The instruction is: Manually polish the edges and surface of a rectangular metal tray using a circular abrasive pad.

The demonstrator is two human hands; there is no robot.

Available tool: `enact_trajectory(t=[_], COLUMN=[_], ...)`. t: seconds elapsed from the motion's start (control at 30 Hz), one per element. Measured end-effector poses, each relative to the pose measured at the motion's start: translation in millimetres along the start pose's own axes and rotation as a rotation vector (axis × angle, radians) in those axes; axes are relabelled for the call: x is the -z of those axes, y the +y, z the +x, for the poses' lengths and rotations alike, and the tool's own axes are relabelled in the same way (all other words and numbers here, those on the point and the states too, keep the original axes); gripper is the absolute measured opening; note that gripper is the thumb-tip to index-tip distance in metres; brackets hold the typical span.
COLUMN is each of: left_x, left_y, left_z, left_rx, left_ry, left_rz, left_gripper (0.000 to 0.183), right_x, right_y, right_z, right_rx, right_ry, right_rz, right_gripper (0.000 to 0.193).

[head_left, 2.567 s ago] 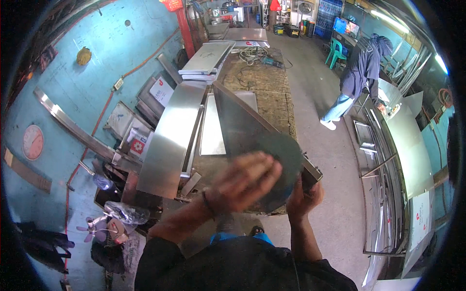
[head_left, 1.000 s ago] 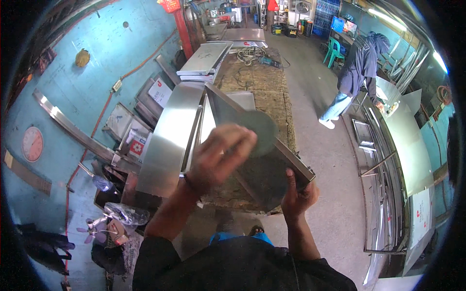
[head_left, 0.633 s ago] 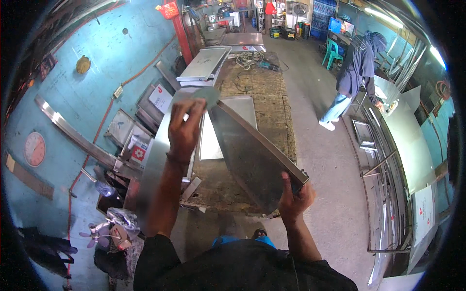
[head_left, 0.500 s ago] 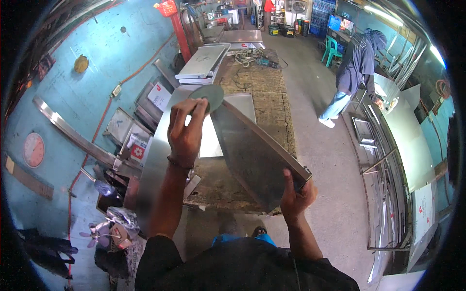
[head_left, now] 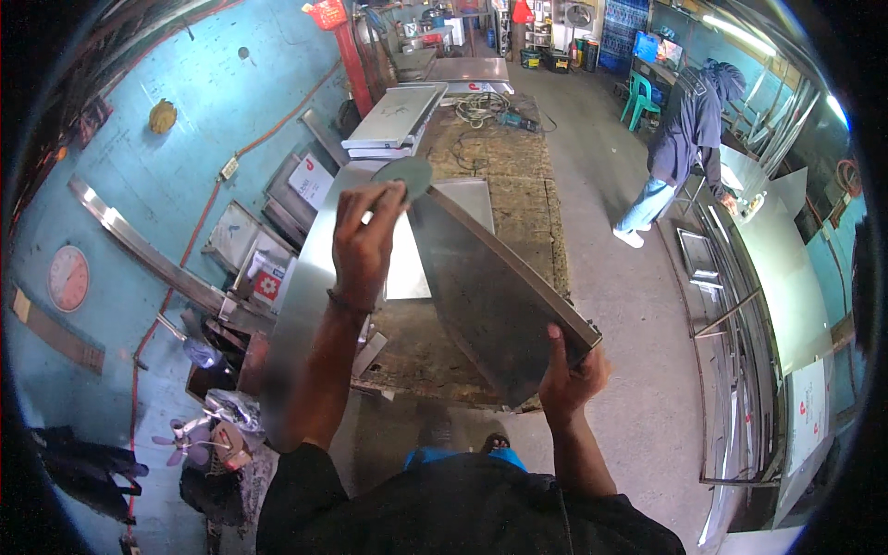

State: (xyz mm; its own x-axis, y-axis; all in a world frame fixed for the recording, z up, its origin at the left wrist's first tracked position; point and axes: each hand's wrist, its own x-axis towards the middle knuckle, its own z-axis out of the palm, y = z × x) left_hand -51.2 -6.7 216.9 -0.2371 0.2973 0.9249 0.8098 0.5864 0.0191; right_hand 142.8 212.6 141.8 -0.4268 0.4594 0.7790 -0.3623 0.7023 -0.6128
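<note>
My left hand (head_left: 363, 245) pinches a thin, dark green abrasive disc (head_left: 413, 173) by its middle. The disc is at the far upper corner of a tilted sheet-metal panel (head_left: 486, 296); I cannot tell whether they touch. This panel has a folded, narrow edge running down to the right. At its near right corner my right hand (head_left: 570, 387) grips it, thumb on the face and fingers at the folded edge. Below lies a worn wooden workbench (head_left: 524, 213), partly hidden by the panel, with a shiny metal sheet (head_left: 403, 268) on it.
Flat metal panels (head_left: 393, 117) are stacked on the bench's far left, beside a coiled cable (head_left: 478, 109) and a blue power tool (head_left: 514, 120). Another person (head_left: 683, 139) leans over a rack of metal lengths (head_left: 740, 342) at the right. Scrap panels (head_left: 238, 233) lean against the left wall.
The whole scene has shifted slightly right and down in view. My left hand and the disc keep nearly the same place by the panel's corner; both grips are unchanged.
</note>
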Motion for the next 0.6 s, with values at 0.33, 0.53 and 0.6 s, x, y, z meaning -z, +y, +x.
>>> enact_trajectory(t=[0.33, 0.53, 0.6], left_x=[37.7, 7.4, -10.9], left_y=[124.2, 55.3, 15.1], left_z=[-2.1, -6.2, -7.4], left_rx=[-0.350, -0.225, -0.101], left_ry=[-0.179, -0.104, -0.057], left_rz=[-0.303, -0.172, -0.098], left_gripper=[0.031, 0.028, 0.028], right_x=[2.8, -2.0, 0.4], right_y=[7.2, 1.4, 4.2], right_z=[5.2, 12.4, 11.4], right_rx=[0.075, 0.022, 0.001], right_ry=[-0.001, 0.038, 0.016], right_rz=[0.070, 0.017, -0.010], right_gripper=[0.014, 0.014, 0.016])
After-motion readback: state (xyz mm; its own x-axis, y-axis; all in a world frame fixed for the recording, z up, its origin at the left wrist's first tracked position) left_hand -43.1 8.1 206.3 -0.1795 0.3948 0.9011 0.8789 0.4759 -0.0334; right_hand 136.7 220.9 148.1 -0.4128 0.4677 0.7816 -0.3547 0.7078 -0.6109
